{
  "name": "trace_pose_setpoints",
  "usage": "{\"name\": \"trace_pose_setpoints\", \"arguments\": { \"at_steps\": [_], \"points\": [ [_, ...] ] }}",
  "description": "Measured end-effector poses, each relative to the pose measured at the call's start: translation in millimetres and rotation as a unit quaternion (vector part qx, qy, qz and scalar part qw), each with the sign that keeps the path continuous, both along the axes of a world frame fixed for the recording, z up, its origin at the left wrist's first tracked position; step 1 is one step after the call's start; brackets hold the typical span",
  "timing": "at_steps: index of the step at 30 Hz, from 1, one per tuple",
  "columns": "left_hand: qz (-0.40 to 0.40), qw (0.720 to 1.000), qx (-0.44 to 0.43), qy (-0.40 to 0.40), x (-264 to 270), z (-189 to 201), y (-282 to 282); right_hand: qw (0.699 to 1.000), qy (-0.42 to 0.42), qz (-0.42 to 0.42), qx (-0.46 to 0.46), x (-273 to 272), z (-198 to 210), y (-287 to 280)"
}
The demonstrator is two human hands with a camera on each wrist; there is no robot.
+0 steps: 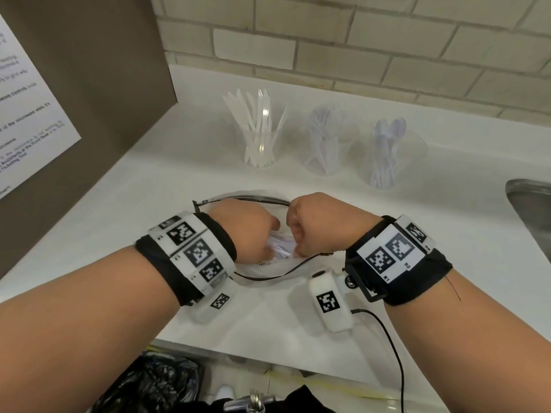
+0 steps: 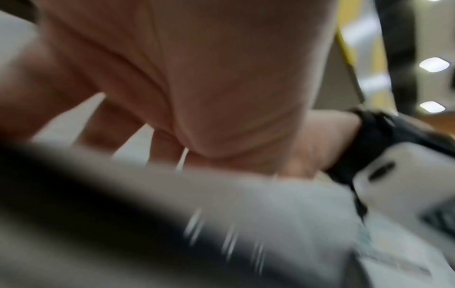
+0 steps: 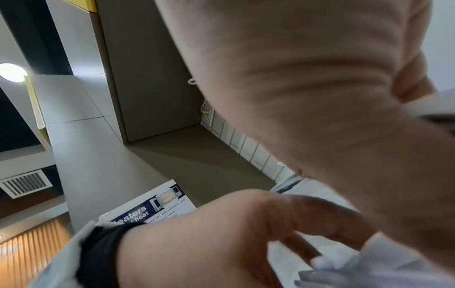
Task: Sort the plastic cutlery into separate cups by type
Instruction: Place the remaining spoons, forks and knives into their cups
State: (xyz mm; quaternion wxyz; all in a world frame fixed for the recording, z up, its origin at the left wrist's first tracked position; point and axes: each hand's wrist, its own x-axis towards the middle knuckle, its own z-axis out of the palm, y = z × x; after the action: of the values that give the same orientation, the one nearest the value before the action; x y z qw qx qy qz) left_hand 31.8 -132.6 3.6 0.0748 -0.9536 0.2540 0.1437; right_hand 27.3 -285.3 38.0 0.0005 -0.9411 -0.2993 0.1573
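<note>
Grip of both hands in the bag stays hidden; only head view shows cups.

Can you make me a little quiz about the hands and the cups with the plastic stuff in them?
1. How many clear cups stand at the back of the counter?
2. True or false: the left cup holds white knives.
3. Where are both hands? A) inside the sink B) at the clear bag near the front C) on the cups

Key:
1. Three: left, middle cup and right cup.
2. True.
3. B: the left hand reaches into it and the right hand is at its opening.
</note>
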Motion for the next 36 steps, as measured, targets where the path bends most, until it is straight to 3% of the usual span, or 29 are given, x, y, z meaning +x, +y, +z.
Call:
{"name": "trace_pose_setpoints", "arguments": {
  "at_steps": [3, 9, 17, 25, 31, 36],
  "points": [
    [-0.051, 0.997, 0.042, -0.037, -0.6, -3.6, -8.6, 0.999, 0.01, 0.021, -0.022, -2.6, 5.6, 2.7],
    [-0.057, 0.998, -0.015, 0.004, 4.0, -8.3, -1.7, 0.998, 0.013, -0.02, -0.066, 1.8, 6.2, -4.3],
    [-0.026, 0.998, -0.059, 0.013, 7.0, -6.8, 7.5, 0.996, 0.036, -0.063, -0.045, 5.8, 3.1, -18.8],
    [0.04, 0.992, -0.111, 0.034, 10.0, -6.4, 18.4, 0.992, 0.042, -0.04, -0.116, 13.6, -10.2, -25.8],
    [0.083, 0.981, -0.173, 0.041, 13.6, 0.1, 25.1, 0.997, 0.004, -0.047, -0.063, 16.0, -10.3, -30.8],
    [0.082, 0.969, -0.222, 0.064, 13.7, 4.4, 29.6, 0.992, -0.006, -0.116, 0.046, 16.5, -9.6, -36.5]
  ]
}}
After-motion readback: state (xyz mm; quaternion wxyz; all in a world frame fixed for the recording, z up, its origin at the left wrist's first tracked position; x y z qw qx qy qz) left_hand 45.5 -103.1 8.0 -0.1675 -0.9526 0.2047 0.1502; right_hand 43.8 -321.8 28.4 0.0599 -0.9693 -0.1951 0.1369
